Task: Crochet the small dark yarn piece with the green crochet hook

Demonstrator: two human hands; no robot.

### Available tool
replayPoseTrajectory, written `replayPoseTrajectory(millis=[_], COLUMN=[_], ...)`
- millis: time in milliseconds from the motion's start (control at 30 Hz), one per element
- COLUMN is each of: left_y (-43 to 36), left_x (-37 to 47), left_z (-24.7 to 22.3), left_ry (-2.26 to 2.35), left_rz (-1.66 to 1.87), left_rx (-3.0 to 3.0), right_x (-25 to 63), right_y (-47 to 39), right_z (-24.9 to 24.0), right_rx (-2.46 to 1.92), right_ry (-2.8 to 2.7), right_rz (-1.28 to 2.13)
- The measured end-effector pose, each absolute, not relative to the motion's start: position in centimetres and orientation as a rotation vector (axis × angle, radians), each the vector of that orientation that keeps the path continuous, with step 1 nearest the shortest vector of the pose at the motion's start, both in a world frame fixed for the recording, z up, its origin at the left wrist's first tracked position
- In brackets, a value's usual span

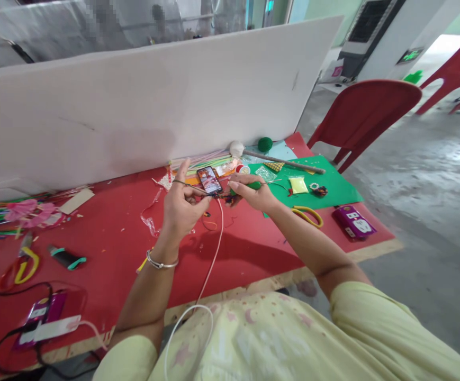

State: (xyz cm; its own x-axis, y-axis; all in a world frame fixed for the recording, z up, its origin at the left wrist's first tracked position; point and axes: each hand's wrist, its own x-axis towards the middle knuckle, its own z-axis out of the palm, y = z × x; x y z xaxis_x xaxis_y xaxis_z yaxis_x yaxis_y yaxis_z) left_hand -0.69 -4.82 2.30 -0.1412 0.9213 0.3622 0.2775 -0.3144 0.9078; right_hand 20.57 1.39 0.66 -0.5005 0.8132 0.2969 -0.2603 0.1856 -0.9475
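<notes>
At frame centre, we grasp a slim green-handled metal tool (pixel 255 186) in our right hand (pixel 255 193) and pinch small dark multicoloured yarn-work (pixel 228 199) in our left hand (pixel 184 207), whose slackening could let stitches slip.

Shows plain red on the smooth flat tabletop (pixel 114 222), green on the thin rectangular sheet (pixel 341 185), the small round ball (pixel 265 144) and the slender tool handle (pixel 254 186). Turns purple with white markings on the boxy glossy unit (pixel 348 216), pale yellow with pinkish moons and stars on the cloth shirt (pixel 277 328).
</notes>
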Motion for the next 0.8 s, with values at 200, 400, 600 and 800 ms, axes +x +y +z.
replayPoseTrajectory(millis=[200, 400, 600, 800], left_y=[-5.1, -5.2, -4.6, -4.3], left_x=[-0.5, -0.1, -0.2, -1.5], left_z=[2.4, 2.8, 3.2, 4.2], left_ry=[1.472, 1.519, 1.205, 0.832], left_rz=[1.508, 1.505, 1.468, 1.173], left_rx=[1.657, 1.597, 1.247, 0.959], right_x=[20.3, 19.7, 19.4, 18.9], right_y=[0.6, 0.9, 0.7, 0.3], right_z=[1.1, 0.2, -0.9, -0.7], right_rx=[-0.54, -0.34, -0.379, -0.278], right_ry=[-1.735, -1.942, -2.043, -1.923], right_rz=[1.03, 0.425, 0.125, 0.002])
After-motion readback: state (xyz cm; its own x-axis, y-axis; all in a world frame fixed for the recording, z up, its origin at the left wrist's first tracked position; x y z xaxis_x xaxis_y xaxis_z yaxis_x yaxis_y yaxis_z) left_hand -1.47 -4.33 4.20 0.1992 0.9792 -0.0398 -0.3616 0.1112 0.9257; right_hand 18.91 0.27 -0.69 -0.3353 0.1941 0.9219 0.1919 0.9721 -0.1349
